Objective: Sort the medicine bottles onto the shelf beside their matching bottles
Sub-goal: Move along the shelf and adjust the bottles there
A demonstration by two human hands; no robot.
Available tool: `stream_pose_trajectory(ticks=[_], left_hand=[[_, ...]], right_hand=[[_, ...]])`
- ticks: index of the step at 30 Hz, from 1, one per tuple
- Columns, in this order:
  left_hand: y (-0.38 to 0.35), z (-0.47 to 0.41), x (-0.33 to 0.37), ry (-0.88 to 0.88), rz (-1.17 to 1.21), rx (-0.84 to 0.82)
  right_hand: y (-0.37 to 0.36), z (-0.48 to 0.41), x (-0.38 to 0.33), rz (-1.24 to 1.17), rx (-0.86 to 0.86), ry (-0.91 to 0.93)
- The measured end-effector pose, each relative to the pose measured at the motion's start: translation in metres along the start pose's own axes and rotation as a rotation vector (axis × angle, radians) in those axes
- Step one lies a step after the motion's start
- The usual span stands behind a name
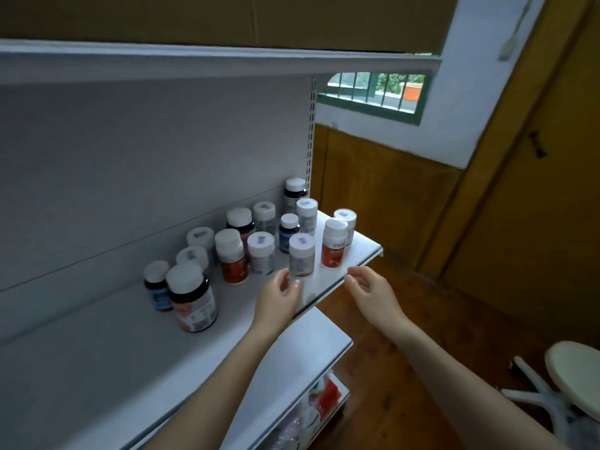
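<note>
Several white-capped medicine bottles stand on the grey shelf point(97, 336). A pale bottle point(301, 256) stands near the front edge. To its right is a white and red bottle point(334, 245). A big dark bottle point(192, 298) with an orange label stands at the left, a small blue-labelled one point(156, 285) beside it. My left hand point(279, 295) hovers just below the pale bottle with relaxed fingers, and I cannot tell whether it touches it. My right hand point(370, 292) hangs off the shelf's front edge, fingers loosely curled, holding nothing.
An upper shelf point(211, 64) overhangs the bottles. A lower shelf point(302, 358) juts out below, with red and clear packets point(319, 401) under it. A white stool point(571, 368) stands on the wooden floor at the right. A wood-panelled wall lies behind.
</note>
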State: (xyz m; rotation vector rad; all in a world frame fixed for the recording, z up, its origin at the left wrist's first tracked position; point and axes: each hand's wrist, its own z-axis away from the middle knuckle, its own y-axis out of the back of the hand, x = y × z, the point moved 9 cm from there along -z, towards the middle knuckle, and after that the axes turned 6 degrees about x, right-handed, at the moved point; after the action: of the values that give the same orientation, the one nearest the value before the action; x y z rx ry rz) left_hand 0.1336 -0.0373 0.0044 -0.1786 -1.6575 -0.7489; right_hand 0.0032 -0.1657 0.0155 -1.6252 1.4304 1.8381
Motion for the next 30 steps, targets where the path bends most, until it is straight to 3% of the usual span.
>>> stream_pose_trajectory(ticks=[9,15,22,30], left_hand=[[-0.03,-0.065,-0.028,0.082,-0.112,0.122],[-0.033,-0.067,-0.026,0.091,-0.001,0.223],[0.001,-0.034,0.004,0.041,0.197,0.43],[0.064,0.053,0.001,0.113,0.289,0.74]], right_hand=[[-0.064,-0.073,0.018,0.002,-0.226,-0.008],[-0.086,-0.083,0.014,-0.026,-0.294,0.107],[-0.068,-0.085,-0.021,-0.264,-0.383,0.207],[-0.107,-0.021,-0.067,-0.542,-0.759,0.098]])
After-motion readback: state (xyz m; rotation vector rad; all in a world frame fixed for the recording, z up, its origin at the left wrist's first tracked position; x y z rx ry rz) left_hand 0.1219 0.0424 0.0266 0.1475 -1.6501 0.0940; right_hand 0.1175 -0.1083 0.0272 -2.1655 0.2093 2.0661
